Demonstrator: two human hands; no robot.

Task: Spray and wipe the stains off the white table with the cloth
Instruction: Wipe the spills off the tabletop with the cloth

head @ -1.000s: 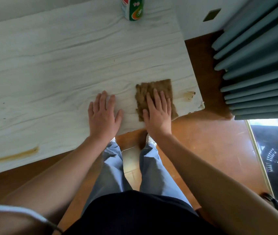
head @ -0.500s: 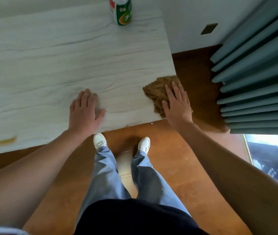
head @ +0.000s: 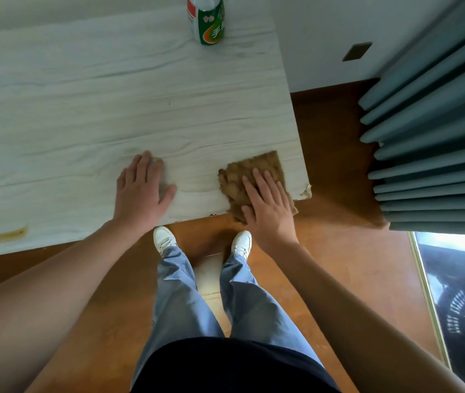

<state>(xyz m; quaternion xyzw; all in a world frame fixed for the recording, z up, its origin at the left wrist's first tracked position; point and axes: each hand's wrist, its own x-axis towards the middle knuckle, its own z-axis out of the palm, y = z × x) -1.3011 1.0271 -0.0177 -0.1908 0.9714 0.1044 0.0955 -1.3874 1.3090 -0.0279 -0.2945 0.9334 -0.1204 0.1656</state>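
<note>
Brown cloth (head: pixel 254 177) slid back from table (head: pixel 112 109) corner.

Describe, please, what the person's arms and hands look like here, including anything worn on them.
Both forearms are bare to the frame edge: no sleeves, gloves or watch show. The left hand and right hand carry no rings or markings that I can make out. Otherwise the person wears a dark top, light blue trousers and white shoes.

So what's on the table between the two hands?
Nothing: in the head view, only bare white table shows between the left hand and the right hand, which presses the brown cloth.
</note>
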